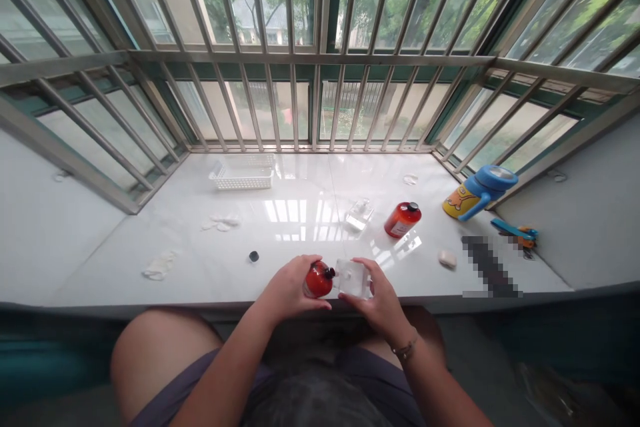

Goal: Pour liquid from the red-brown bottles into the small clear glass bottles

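Red bottle (319, 279) in my left grip (289, 287), fingers closed round its body, and it's tipped almost level, black neck pointing right, long axis aimed straight at the clear plastic box (353, 278) clasped in my right grip (379, 295). Neck and box are all but touching, the left hand on the bottle, the right on the box, both just over the front edge of the white window sill (90, 267). Out across that glossy surface, a second red bottle (403, 219) sits right of centre beside another clear box (360, 213), a white plastic basket (242, 173) lies by the back edge, and a small black cap (254, 256) rests just left of my hands. Crumpled white wipes (160, 265) lie toward the left end, and a blue-and-yellow child's cup (477, 192) stands in the back right corner. Steel window bars (295, 100) run along the back, green trees beyond.
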Action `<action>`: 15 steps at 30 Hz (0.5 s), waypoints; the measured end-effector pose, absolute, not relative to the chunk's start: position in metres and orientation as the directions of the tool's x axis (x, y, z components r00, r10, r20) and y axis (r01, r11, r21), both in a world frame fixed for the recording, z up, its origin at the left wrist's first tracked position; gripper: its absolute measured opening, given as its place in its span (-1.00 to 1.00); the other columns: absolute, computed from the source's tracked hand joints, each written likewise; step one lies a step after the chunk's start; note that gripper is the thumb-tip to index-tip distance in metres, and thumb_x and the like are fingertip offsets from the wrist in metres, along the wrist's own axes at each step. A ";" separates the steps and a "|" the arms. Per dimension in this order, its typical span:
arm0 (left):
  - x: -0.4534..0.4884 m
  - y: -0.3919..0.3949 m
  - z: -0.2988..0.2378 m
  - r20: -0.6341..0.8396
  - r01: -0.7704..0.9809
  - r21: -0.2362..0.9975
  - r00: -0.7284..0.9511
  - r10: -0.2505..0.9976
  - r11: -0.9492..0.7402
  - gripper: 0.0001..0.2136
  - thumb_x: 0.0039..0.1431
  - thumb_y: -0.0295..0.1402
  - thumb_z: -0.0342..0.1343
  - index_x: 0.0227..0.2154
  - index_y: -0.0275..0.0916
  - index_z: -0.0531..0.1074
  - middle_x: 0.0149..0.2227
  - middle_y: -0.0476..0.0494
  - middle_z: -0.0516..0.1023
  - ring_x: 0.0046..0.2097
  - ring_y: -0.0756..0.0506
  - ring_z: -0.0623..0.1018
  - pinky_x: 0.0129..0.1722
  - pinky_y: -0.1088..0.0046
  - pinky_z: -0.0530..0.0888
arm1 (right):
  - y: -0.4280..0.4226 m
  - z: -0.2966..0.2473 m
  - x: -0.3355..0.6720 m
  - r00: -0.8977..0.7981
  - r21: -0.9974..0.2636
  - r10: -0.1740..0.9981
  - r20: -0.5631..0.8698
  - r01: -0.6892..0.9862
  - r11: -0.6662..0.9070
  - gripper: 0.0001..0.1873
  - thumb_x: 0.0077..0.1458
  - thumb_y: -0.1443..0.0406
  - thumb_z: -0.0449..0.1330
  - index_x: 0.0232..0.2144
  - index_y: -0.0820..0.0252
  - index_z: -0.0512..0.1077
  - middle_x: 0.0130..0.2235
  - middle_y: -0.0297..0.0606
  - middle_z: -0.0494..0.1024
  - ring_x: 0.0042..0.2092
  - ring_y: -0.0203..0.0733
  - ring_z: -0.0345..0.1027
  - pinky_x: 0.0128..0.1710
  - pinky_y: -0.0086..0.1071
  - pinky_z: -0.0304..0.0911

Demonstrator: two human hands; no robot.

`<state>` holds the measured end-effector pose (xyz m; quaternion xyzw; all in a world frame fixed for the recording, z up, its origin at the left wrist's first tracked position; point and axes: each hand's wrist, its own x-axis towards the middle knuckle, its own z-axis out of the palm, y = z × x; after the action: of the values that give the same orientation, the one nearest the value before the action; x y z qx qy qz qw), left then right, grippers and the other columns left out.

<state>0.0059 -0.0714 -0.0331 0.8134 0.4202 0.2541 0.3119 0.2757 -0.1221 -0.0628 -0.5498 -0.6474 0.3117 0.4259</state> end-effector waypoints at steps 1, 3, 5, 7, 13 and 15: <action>0.006 -0.070 -0.035 0.150 0.523 0.726 0.512 0.846 -0.445 -0.09 -0.17 -0.05 0.63 0.25 -0.09 0.34 0.19 -0.27 0.59 0.19 -0.39 0.61 0.23 0.00 0.55 | -0.121 -0.062 0.276 -0.036 -0.870 0.978 0.205 0.451 0.199 -0.25 0.08 0.05 0.52 0.24 -0.04 0.35 0.21 -0.15 0.49 0.18 0.08 0.48 0.18 -0.05 0.46; 0.005 -0.067 -0.038 0.141 0.525 0.736 0.499 0.855 -0.427 -0.06 -0.26 -0.03 0.66 0.21 -0.10 0.37 0.16 -0.26 0.61 0.17 -0.39 0.62 0.21 0.00 0.56 | -0.120 -0.061 0.278 -0.048 -0.865 0.979 0.200 0.459 0.200 -0.24 0.08 0.05 0.52 0.25 -0.05 0.34 0.22 -0.15 0.48 0.19 0.09 0.46 0.20 -0.03 0.45; 0.004 -0.065 -0.039 0.135 0.527 0.737 0.500 0.856 -0.424 -0.14 -0.19 -0.07 0.64 0.19 -0.10 0.40 0.15 -0.24 0.62 0.15 -0.37 0.63 0.19 0.02 0.56 | -0.119 -0.060 0.281 -0.066 -0.856 0.977 0.202 0.472 0.209 -0.24 0.09 0.06 0.51 0.26 -0.05 0.34 0.23 -0.14 0.47 0.22 0.10 0.45 0.22 -0.01 0.43; 0.004 -0.064 -0.038 0.149 0.523 0.723 0.520 0.841 -0.451 -0.24 -0.07 -0.12 0.59 0.20 -0.09 0.42 0.16 -0.23 0.62 0.15 -0.35 0.63 0.20 0.04 0.55 | -0.119 -0.058 0.283 -0.085 -0.841 0.973 0.213 0.491 0.227 -0.26 0.11 0.07 0.50 0.26 -0.04 0.34 0.24 -0.13 0.47 0.24 0.11 0.43 0.26 0.02 0.40; 0.005 -0.061 -0.038 0.201 0.516 0.684 0.546 0.813 -0.516 -0.29 0.00 -0.19 0.50 0.23 -0.10 0.42 0.19 -0.23 0.62 0.18 -0.35 0.63 0.23 0.05 0.52 | -0.116 -0.050 0.286 -0.159 -0.792 0.952 0.263 0.527 0.307 -0.27 0.16 0.12 0.49 0.29 -0.05 0.32 0.23 -0.14 0.48 0.26 0.08 0.42 0.32 0.01 0.35; 0.005 -0.061 -0.037 0.191 0.520 0.686 0.546 0.816 -0.509 -0.29 0.00 -0.18 0.49 0.23 -0.10 0.41 0.18 -0.23 0.62 0.16 -0.34 0.64 0.21 0.06 0.54 | -0.114 -0.047 0.287 -0.180 -0.778 0.945 0.272 0.536 0.327 -0.27 0.16 0.14 0.48 0.30 -0.05 0.32 0.23 -0.13 0.49 0.27 0.09 0.43 0.33 0.01 0.36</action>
<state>0.0050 -0.0606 -0.0372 0.8301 0.4021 0.2556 0.2896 0.2866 -0.1142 -0.0472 -0.5144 -0.7199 0.2683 0.3810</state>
